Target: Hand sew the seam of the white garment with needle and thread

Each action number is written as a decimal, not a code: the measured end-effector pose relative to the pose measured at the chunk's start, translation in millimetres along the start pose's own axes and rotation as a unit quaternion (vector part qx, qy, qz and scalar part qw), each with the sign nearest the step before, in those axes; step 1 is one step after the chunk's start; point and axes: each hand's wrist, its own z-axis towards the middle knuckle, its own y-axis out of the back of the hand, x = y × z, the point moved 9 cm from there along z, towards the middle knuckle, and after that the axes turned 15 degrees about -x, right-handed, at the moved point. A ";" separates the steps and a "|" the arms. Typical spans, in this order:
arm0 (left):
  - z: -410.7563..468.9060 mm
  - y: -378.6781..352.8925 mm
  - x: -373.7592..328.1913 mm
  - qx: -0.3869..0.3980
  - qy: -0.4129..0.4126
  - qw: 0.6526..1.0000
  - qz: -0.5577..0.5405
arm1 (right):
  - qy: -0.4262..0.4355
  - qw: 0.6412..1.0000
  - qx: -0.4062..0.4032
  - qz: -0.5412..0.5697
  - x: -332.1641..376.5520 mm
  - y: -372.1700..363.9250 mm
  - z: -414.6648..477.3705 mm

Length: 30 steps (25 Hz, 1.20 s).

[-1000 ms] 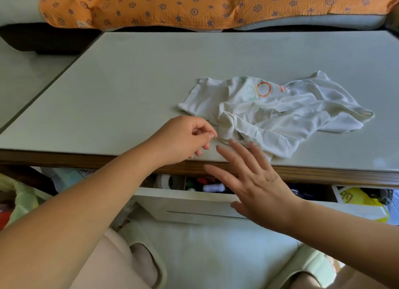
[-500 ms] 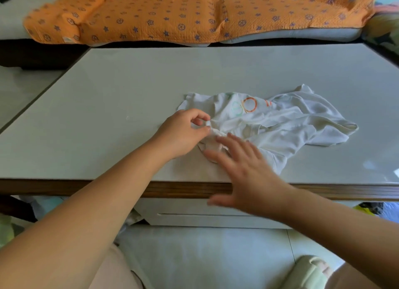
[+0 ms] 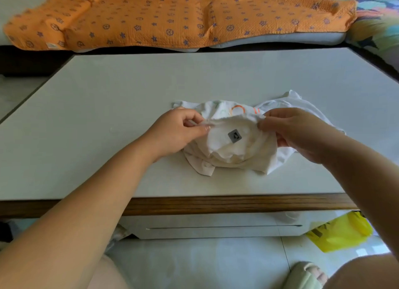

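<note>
A white garment (image 3: 233,152) with an orange ring print and a small grey square label lies bunched on the pale table (image 3: 108,120). My left hand (image 3: 177,133) pinches the garment's upper edge on the left. On the right, my right hand (image 3: 295,131) grips the same edge, so the cloth is stretched and lifted between both hands. I cannot make out a needle or thread.
The table has a wooden front edge (image 3: 216,204) with a shut white drawer (image 3: 216,226) below it. An orange patterned blanket (image 3: 172,16) lies on a seat behind the table. A yellow plastic bag (image 3: 341,232) sits on the floor at the right.
Both hands have taken hold of the garment's edge and lifted it, turning the cloth so the grey label shows. The drawer under the table, open a second ago, now looks shut.
</note>
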 end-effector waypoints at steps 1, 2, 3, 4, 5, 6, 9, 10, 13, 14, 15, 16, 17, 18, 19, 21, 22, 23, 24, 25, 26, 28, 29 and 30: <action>1.2 0.1 -0.4 -0.001 0.020 0.998 -0.064 | -0.022 0.999 0.002 0.049 -0.8 3.3 1.5; 3.7 -0.1 -0.5 -0.008 0.035 0.993 -0.117 | -0.028 0.997 0.000 0.066 -2.5 6.6 3.7; 6.4 -0.2 -1.1 -0.023 0.042 0.987 -0.152 | -0.021 0.998 -0.009 0.059 -4.6 9.4 7.1; 8.7 0.3 -2.4 -0.045 0.039 0.985 -0.159 | -0.009 0.999 -0.022 0.031 -6.2 11.4 10.3; 11.6 1.2 -3.8 -0.072 0.023 0.989 -0.130 | 0.003 0.999 -0.037 -0.006 -8.9 13.3 13.9; 14.8 0.6 -4.8 -0.095 0.000 0.992 -0.078 | 0.006 0.998 -0.049 -0.045 -11.4 15.2 15.7; 19.8 -8.9 1.8 -0.104 -0.016 0.993 0.055 | -0.035 0.990 -0.062 -0.126 -30.2 17.1 18.0; 20.0 -10.0 6.4 -0.109 -0.008 0.990 0.090 | -0.032 0.983 -0.075 -0.165 -34.5 17.5 17.5; 9.8 -3.6 -22.4 -0.219 -0.164 0.943 0.187 | 0.166 0.913 -0.216 -0.304 -8.0 22.1 6.6; 0.3 -8.5 -38.6 -0.232 -0.227 0.927 0.187 | 0.278 0.884 -0.248 -0.283 10.5 14.1 -7.5; -8.4 -16.8 -49.0 -0.222 -0.266 0.920 0.185 | 0.376 0.858 -0.245 -0.249 24.4 1.5 -23.8; -13.8 -28.1 -53.4 -0.197 -0.291 0.916 0.196 | 0.445 0.835 -0.220 -0.237 29.7 -14.1 -37.6; -17.6 -40.8 -52.1 -0.172 -0.309 0.910 0.217 | 0.471 0.826 -0.169 -0.260 24.1 -33.3 -42.3; -19.8 -54.4 -45.3 -0.139 -0.322 0.902 0.251 | 0.446 0.831 -0.102 -0.316 8.3 -51.9 -37.9; -22.5 -67.3 -36.2 -0.103 -0.337 0.889 0.293 | 0.392 0.837 -0.041 -0.380 -11.9 -64.7 -32.7; -22.4 -79.4 -10.7 -0.029 -0.316 0.875 0.364 | 0.321 0.824 0.000 -0.467 -45.3 -65.2 -23.5; -20.7 -80.2 3.7 0.006 -0.286 0.876 0.389 | 0.312 0.823 0.001 -0.475 -51.7 -60.6 -19.9; -18.9 -79.4 17.2 0.038 -0.256 0.881 0.397 | 0.305 0.825 0.002 -0.475 -55.1 -56.5 -17.5; -19.2 -78.3 26.7 0.061 -0.237 0.882 0.402 | 0.299 0.830 0.006 -0.471 -58.2 -54.7 -15.2; -20.0 -77.2 32.0 0.070 -0.233 0.882 0.405 | 0.293 0.833 0.012 -0.468 -58.4 -53.5 -14.5; -20.3 -76.6 34.3 0.079 -0.226 0.884 0.401 | 0.284 0.838 0.020 -0.465 -60.2 -53.6 -13.5; -17.3 -75.4 34.8 0.095 -0.210 0.893 0.388 | 0.274 0.841 0.028 -0.465 -59.5 -55.4 -14.6; -15.4 -76.0 35.6 0.109 -0.188 0.898 0.384 | 0.254 0.848 0.041 -0.463 -60.4 -56.3 -13.8; -13.2 -77.4 34.8 0.122 -0.171 0.902 0.377 | 0.244 0.852 0.052 -0.461 -59.5 -56.6 -11.9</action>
